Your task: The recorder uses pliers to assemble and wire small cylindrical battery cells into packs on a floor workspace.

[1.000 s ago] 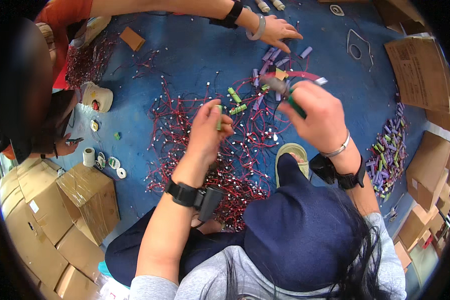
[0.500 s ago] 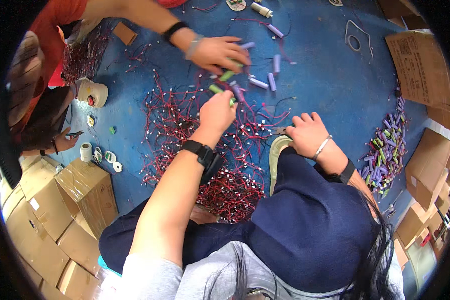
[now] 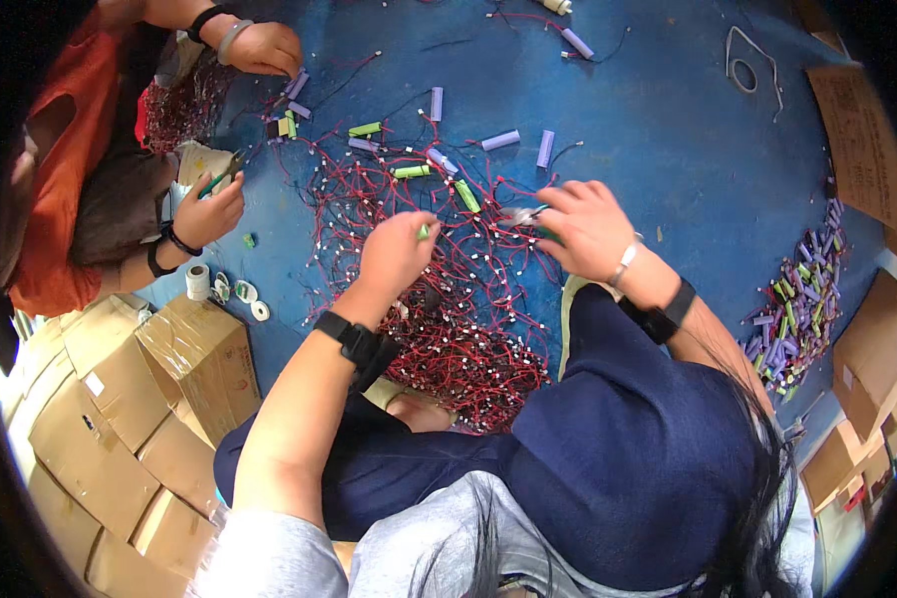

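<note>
My left hand (image 3: pixel 397 254) is closed around a small green cylindrical battery cell (image 3: pixel 424 232), and only its end shows. My right hand (image 3: pixel 586 229) grips a pair of pliers (image 3: pixel 521 214) with green on the handle, the metal jaws pointing toward the left hand. Beneath both hands spreads a tangled heap of red and black wires (image 3: pixel 458 349) with small white connectors. Just beyond them lie loose green cells (image 3: pixel 467 196) and purple cells (image 3: pixel 500 141), several of them among the wires.
At the left, a co-worker's hand (image 3: pixel 266 48) reaches to purple cells (image 3: pixel 298 84); the other holds green-handled pliers (image 3: pixel 219 177). A pile of cells (image 3: pixel 797 299) lies at the right. Cardboard boxes (image 3: pixel 199 364) flank both sides, with a white spool (image 3: pixel 198 282) near the left ones.
My left hand has drawn back to the left. My right hand has lifted from beside my shoe, bringing the pliers toward it. The co-worker's hand has withdrawn from the middle to the far left.
</note>
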The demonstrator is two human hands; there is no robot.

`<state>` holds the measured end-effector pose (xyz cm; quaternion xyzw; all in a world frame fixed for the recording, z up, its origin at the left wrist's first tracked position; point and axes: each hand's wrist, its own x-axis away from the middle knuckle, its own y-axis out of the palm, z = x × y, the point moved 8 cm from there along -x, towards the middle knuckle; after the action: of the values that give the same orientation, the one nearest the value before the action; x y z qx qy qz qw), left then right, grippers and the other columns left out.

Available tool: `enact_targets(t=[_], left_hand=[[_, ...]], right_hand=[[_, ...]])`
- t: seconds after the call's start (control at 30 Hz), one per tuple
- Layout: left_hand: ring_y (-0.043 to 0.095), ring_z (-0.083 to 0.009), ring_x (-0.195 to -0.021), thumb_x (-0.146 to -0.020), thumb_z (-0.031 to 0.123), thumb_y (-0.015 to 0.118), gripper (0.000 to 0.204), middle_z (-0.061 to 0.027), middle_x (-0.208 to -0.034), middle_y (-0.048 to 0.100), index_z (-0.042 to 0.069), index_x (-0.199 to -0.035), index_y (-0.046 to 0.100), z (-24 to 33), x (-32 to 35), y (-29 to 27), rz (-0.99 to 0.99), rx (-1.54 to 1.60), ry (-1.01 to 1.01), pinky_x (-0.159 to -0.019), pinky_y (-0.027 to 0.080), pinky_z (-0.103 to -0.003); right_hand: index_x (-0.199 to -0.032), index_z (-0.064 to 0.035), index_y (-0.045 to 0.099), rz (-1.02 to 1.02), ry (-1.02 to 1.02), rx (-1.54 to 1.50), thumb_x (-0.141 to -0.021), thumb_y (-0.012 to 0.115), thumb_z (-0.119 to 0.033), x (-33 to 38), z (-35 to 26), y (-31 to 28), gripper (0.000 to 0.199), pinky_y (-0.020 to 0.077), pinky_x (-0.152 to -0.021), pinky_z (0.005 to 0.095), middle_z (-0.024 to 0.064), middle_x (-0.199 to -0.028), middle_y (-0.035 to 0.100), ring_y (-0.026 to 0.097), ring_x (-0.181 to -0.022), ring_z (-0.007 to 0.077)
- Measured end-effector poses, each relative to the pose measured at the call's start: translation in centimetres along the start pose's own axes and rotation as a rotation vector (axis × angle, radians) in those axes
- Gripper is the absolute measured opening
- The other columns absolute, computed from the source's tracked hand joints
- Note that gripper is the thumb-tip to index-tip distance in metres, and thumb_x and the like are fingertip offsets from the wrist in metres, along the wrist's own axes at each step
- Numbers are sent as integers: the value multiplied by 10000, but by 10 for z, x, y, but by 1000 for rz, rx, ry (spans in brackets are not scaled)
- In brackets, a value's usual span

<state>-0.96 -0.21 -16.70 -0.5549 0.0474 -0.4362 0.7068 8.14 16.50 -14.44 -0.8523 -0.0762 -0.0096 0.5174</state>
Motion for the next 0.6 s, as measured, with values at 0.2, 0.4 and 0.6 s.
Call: enact_targets(t=[0.2, 0.4, 0.6], left_hand=[[596, -291, -725, -732, 251, 588, 226, -148, -756, 616, 55, -831, 637, -17, -33, 25, 152, 240, -367, -652, 462, -352], [582, -314, -820, -706, 313, 548, 341, -168, -860, 604, 35, -896, 602, -9, -39, 33, 77, 155, -573, -710, 457, -396], [453, -94, -447, -745, 179, 563, 265, -77, -756, 608, 19, -956, 556, -35, -7, 59, -210, 1291, -723, -403, 358, -221]], right_hand=[[-917, -144, 608, -438, -232, -30, -659, 628, -267, -4, -35, 71, 286, 383, -756, 411, 8, -1102, 489, 481, -937, 215], [-1001, -151, 595, -676, -282, -131, -654, 633, -307, 34, -65, 80, 382, 381, -781, 397, 47, -1202, 438, 467, -996, 209], [-815, -45, 551, -146, -27, -263, -648, 649, -206, 6, -29, 2, 253, 375, -802, 395, 134, -1136, 461, 473, -978, 290]])
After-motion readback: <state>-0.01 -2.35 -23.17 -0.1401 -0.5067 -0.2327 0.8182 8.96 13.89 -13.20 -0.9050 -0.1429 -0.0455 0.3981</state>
